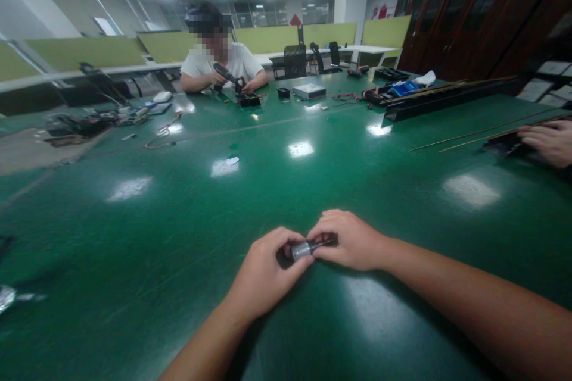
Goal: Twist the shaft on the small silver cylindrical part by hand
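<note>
A small silver metal cylinder (pixel 301 250) with a thinner dark end pointing right lies between my two hands, low over the green table. My left hand (pixel 270 268) grips its wide silver body between thumb and fingers. The fingers of my right hand (pixel 346 241) pinch around the thin dark end. Both hands almost touch at the fingertips. Part of the cylinder is covered by my fingers, and its exact kind is too small to make out.
Across the green table (pixel 268 202) a person in a white shirt (pixel 241 62) holds a power drill (pixel 226 73) over a black part (pixel 249 99). Loose electronics (pixel 84 122) lie far left. Long black channel (pixel 447 99) and thin rods lie right, near another person's hand (pixel 552 141).
</note>
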The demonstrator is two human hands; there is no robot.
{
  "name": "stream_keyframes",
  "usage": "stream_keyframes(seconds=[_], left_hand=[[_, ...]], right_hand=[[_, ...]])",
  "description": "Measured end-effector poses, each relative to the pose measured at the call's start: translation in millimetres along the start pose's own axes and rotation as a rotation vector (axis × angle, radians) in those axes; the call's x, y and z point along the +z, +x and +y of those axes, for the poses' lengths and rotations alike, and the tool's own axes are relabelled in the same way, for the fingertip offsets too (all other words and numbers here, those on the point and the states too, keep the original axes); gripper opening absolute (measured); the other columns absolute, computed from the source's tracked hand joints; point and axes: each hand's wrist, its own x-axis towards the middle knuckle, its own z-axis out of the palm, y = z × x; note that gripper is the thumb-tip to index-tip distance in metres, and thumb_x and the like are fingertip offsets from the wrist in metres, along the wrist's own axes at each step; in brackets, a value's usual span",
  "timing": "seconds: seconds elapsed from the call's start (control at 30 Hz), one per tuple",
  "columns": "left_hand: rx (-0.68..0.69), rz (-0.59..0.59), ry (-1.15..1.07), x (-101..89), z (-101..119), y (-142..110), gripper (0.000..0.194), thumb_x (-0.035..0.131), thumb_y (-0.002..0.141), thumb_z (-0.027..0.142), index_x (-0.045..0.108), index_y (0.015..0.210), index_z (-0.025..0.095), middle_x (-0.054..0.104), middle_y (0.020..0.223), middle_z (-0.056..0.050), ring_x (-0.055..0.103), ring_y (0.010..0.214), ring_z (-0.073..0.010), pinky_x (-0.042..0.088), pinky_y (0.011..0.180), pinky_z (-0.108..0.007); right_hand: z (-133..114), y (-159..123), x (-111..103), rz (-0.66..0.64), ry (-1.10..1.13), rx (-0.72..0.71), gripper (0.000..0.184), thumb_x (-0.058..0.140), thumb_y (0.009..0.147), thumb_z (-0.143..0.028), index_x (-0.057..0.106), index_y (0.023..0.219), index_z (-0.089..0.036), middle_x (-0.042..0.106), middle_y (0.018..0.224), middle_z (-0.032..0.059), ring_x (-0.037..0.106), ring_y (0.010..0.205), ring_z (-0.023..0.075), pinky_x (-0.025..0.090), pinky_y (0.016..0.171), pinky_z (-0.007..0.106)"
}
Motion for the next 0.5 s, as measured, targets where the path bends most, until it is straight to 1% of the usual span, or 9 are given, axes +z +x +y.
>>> stream_keyframes(seconds=[0.07,0.17,0.3,0.5], left_hand=[[-0.007,-0.001,0.002,-0.1,0.3,0.0,0.014,0.071,0.08,0.028,0.068,0.091,0.021,0.067,0.086,-0.001,0.062,0.079,-0.0182,0.045,0.071,-0.029],[-0.009,0.002,-0.004,0.0,0.0,-0.1,0.013,0.071,0.079,0.027,0.067,0.089,0.021,0.067,0.086,-0.001,0.062,0.08,-0.0184,0.045,0.072,-0.029],[-0.011,0.009,-0.008,0.1,-0.1,-0.7,0.012,0.071,0.079,0.027,0.066,0.087,0.02,0.067,0.086,-0.001,0.061,0.08,-0.0178,0.045,0.072,-0.029],[-0.011,0.02,-0.01,0.2,1.4,-0.4,0.012,0.071,0.079,0.027,0.065,0.085,0.02,0.066,0.083,0.0,0.061,0.077,-0.0174,0.045,0.07,-0.028]], right_hand=[[-0.6,0.1,-0.2,0.009,0.004,0.008,0.014,0.075,0.074,-0.019,0.071,0.088,-0.018,0.07,0.079,0.0007,0.06,0.076,0.0153,0.042,0.075,0.028],[-0.2,0.1,0.4,0.008,0.006,-0.014,0.013,0.076,0.073,-0.016,0.07,0.084,-0.018,0.071,0.08,0.0008,0.061,0.079,0.016,0.043,0.078,0.029],[1.2,0.1,1.7,0.011,0.013,-0.026,0.01,0.074,0.075,-0.015,0.07,0.084,-0.018,0.072,0.08,0.0006,0.061,0.079,0.0161,0.043,0.081,0.03],[2.1,0.0,1.4,0.016,0.021,-0.053,0.007,0.074,0.077,-0.016,0.07,0.082,-0.018,0.071,0.078,0.0008,0.061,0.077,0.0157,0.042,0.079,0.029]])
